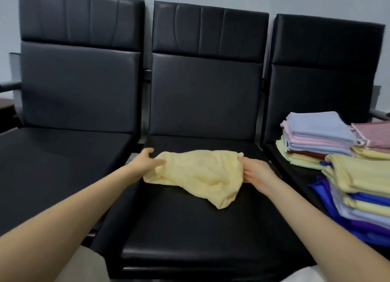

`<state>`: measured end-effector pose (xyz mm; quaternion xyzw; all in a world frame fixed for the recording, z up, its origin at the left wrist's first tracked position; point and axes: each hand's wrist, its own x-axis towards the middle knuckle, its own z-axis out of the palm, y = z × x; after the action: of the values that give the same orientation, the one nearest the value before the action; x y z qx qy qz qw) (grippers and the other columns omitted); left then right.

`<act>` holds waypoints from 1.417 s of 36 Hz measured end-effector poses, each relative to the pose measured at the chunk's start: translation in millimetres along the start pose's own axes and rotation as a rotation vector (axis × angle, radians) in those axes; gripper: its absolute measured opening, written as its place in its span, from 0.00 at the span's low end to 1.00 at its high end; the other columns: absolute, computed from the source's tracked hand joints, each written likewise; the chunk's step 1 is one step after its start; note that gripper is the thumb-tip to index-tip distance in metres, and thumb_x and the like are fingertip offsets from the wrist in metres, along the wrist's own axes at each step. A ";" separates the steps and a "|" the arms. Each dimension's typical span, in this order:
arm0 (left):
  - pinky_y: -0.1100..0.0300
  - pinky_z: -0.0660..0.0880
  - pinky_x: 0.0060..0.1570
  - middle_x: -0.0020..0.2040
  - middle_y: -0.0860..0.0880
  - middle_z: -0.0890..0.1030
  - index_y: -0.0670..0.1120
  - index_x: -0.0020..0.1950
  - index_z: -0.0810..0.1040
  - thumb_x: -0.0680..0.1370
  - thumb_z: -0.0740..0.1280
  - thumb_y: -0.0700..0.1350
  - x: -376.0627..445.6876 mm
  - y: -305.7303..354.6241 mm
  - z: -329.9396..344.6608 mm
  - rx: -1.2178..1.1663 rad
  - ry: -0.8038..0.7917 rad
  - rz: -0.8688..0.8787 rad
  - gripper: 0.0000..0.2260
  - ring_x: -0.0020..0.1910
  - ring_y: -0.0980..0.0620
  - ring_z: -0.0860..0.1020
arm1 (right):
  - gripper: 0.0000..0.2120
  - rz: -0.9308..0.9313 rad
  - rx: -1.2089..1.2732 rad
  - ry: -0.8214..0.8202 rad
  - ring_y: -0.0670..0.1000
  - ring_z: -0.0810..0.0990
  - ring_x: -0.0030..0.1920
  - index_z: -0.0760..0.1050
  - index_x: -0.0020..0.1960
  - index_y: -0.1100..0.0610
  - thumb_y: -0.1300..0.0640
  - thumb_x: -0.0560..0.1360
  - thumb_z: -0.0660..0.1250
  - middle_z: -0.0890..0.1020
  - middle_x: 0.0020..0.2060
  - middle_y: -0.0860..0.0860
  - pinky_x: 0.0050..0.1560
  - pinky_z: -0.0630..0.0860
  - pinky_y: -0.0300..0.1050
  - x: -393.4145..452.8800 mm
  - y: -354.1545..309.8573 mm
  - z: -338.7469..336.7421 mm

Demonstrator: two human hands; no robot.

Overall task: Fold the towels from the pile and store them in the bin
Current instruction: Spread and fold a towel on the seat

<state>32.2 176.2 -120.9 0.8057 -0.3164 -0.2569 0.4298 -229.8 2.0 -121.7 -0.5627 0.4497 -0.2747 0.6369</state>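
Observation:
A crumpled pale yellow towel point(198, 175) lies on the seat of the middle black chair point(190, 235). My left hand point(147, 161) holds its left edge, thumb on top of the cloth. At the towel's right edge, my right hand point(255, 172) pinches the cloth with curled fingers. On the right chair sit two piles of towels: a folded stack of blue, pink and pale yellow ones point(316, 138) at the back, and a looser pile of yellow, blue and purple ones point(358, 188) nearer to me. No bin is in view.
Three black padded chairs stand side by side against a pale wall. The left chair seat point(59, 157) holds nothing. A pink patterned cloth point(373, 134) lies at the far right edge. A dark armrest point(377, 114) sticks out beyond the right chair.

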 end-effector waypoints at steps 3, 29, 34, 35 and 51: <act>0.55 0.71 0.64 0.70 0.46 0.67 0.37 0.72 0.67 0.76 0.70 0.51 -0.3 -9.2 1.3 0.059 -0.070 -0.073 0.30 0.66 0.45 0.71 | 0.13 -0.108 -0.518 -0.013 0.49 0.80 0.51 0.76 0.58 0.54 0.50 0.76 0.69 0.81 0.53 0.50 0.43 0.76 0.41 -12.9 12.8 -3.6; 0.56 0.79 0.44 0.53 0.47 0.84 0.50 0.58 0.81 0.79 0.65 0.51 -80.6 48.8 -38.3 -0.625 -0.049 0.173 0.11 0.50 0.48 0.84 | 0.10 -0.224 0.333 0.046 0.53 0.82 0.53 0.74 0.60 0.58 0.60 0.82 0.59 0.82 0.53 0.55 0.52 0.79 0.48 -71.1 -34.8 -9.2; 0.53 0.78 0.49 0.54 0.46 0.84 0.45 0.61 0.79 0.80 0.63 0.52 -98.9 52.2 -38.8 -0.750 -0.239 0.115 0.15 0.52 0.47 0.83 | 0.09 -0.215 0.512 -0.038 0.49 0.84 0.32 0.75 0.43 0.59 0.61 0.81 0.61 0.83 0.29 0.52 0.30 0.79 0.39 -89.7 -44.7 -18.8; 0.53 0.78 0.50 0.54 0.45 0.84 0.45 0.61 0.79 0.80 0.63 0.52 -99.9 50.8 -37.2 -0.734 -0.254 0.111 0.15 0.53 0.47 0.83 | 0.11 -0.207 0.528 -0.013 0.48 0.82 0.27 0.73 0.40 0.59 0.61 0.81 0.61 0.81 0.25 0.51 0.26 0.77 0.37 -91.3 -45.7 -20.4; 0.64 0.65 0.39 0.33 0.51 0.73 0.45 0.36 0.70 0.72 0.64 0.67 -43.7 -16.5 6.4 0.650 -0.064 0.193 0.25 0.35 0.52 0.74 | 0.12 -0.173 -1.057 0.188 0.52 0.75 0.38 0.68 0.39 0.57 0.51 0.77 0.64 0.76 0.37 0.51 0.37 0.68 0.44 -31.8 17.6 -61.8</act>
<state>3.3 211.8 -132.0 0.8583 -0.4700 -0.1260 0.1626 -301.2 3.9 -127.9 -0.8143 0.5336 -0.1116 0.1993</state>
